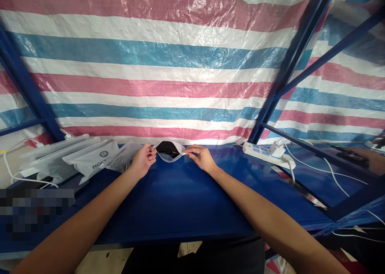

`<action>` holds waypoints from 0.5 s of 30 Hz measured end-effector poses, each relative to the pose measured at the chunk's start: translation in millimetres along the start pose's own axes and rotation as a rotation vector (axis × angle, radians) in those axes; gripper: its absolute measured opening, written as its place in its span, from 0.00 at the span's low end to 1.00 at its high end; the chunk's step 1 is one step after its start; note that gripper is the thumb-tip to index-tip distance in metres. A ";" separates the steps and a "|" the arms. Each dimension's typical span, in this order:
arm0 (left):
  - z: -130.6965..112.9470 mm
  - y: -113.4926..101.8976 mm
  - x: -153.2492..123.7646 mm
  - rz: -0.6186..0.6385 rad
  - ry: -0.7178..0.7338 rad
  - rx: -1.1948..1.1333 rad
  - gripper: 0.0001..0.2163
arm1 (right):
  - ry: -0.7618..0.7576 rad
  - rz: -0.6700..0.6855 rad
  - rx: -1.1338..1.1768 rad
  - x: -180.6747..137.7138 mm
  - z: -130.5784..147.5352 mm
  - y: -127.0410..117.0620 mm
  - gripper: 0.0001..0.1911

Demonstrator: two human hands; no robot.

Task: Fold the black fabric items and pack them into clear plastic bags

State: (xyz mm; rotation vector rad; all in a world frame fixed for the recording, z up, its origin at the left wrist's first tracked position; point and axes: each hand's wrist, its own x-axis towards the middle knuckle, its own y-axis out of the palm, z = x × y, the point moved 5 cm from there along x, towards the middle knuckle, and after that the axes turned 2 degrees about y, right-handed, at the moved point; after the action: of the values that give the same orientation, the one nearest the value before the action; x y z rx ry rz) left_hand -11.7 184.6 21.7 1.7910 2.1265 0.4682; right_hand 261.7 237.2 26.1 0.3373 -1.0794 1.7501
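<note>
A frosted plastic pouch [170, 158] is stretched between my two hands above the blue table, its mouth spread and facing me. Something black [169, 147] with small light lettering shows inside it; its kind cannot be made out. My left hand [144, 160] pinches the pouch's left corner between thumb and fingers. At the opposite corner, my right hand [201, 157] grips the edge in a pinch. Left of my left hand stand several similar frosted pouches [92, 160], leaning in a row, one printed with a round logo and dark letters.
A white power strip [264, 153] with plugs and white cables lies at the right. Blue metal frame posts [272, 93] rise on both sides. Striped plastic sheeting [156, 81] hangs behind the blue table [180, 210]. At the far right edge, another person's hand [365, 159] is partly visible.
</note>
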 end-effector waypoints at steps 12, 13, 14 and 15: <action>1.5 57.5 -49.6 0.362 1.184 1.267 0.10 | -0.189 0.053 -0.193 -4.9 57.0 20.2 0.08; 2.0 56.9 -47.5 0.356 1.184 1.284 0.10 | -0.198 0.061 -0.202 -5.0 58.5 20.9 0.08; 2.1 56.0 -45.7 0.347 1.180 1.298 0.10 | -0.207 0.071 -0.210 -4.9 59.7 21.6 0.08; 1.9 55.1 -44.3 0.340 1.173 1.311 0.10 | -0.216 0.077 -0.215 -4.6 60.6 22.2 0.08</action>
State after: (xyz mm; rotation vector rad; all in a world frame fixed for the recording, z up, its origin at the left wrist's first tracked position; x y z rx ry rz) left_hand 44.9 149.8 46.0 3.1267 3.3592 0.1315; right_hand 229.7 184.6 45.8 0.3596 -1.4398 1.6724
